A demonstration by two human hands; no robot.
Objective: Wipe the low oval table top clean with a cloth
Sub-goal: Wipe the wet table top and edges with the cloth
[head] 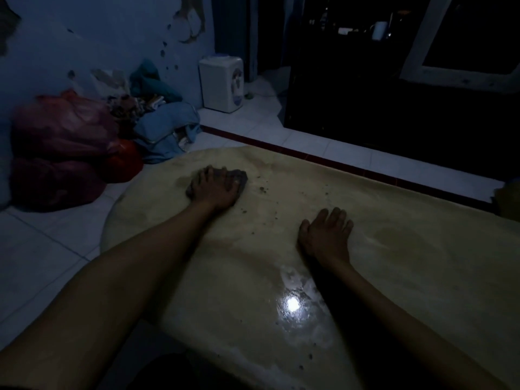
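My forearms are reaching out over the near, wet-shining end of the counter (394, 277). My left hand (215, 188) is pressing the dark cloth (239, 177) flat on the far left part of the top, fingers (209, 171) spread over it. My right hand (326, 237) is lying palm-down, fingers loosely together, holding nothing. Crumbs (263, 189) are sitting just right of the cloth. Sweeping leftward, I am risking pushing grit off the rounded edge onto the tiled floor (42, 263), and in this dim light I am likely missing specks.
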